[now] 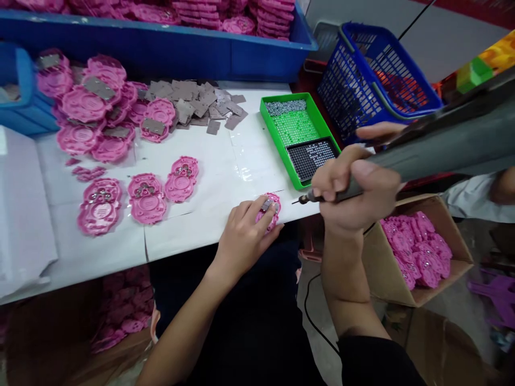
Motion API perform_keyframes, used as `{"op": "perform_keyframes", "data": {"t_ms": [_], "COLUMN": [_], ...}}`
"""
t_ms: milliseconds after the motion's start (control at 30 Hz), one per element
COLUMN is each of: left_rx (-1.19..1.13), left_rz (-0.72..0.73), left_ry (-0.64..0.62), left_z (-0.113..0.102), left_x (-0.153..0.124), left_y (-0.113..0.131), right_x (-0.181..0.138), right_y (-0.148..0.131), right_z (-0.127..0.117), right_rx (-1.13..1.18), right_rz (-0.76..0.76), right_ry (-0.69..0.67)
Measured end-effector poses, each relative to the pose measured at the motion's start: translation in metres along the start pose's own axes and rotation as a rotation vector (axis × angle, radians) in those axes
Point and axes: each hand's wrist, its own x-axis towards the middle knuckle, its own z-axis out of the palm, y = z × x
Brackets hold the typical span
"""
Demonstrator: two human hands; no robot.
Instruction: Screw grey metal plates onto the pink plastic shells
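My left hand [246, 230] presses a pink plastic part [270, 208] with a small grey plate on it against the white table [225, 161], near the front edge. Its fingers curl over the part. My right hand [356, 188] is wrapped round a grey electric screwdriver [422, 145], whose bit tip [298, 201] hovers just right of the pink part. Three finished-looking pink parts [147, 197] lie in a row to the left.
A green tray [277, 99] with screws and a black grid sits by the right hand. A pile of pink parts [96, 107] and grey plates [201, 102] lies behind. Blue bins [193, 53], a blue basket [374, 75] and a cardboard box of pink parts [416, 252] stand around.
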Motion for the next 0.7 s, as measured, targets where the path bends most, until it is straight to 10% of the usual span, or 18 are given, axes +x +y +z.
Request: {"op": "perform_keyframes", "data": {"t_ms": [233, 700], "left_rx": [-0.021, -0.044], "left_rz": [0.031, 0.091], "left_ry": [0.025, 0.035], "left_z": [0.005, 0.005], "left_x": [-0.006, -0.011], "left_y": [-0.003, -0.003], "right_x": [0.031, 0.074], "right_y": [-0.006, 0.046], "right_z": [-0.022, -0.069], "right_rx": [-0.075, -0.211], "right_rz": [-0.130, -0.207], "right_ry": [0.250, 0.276]}}
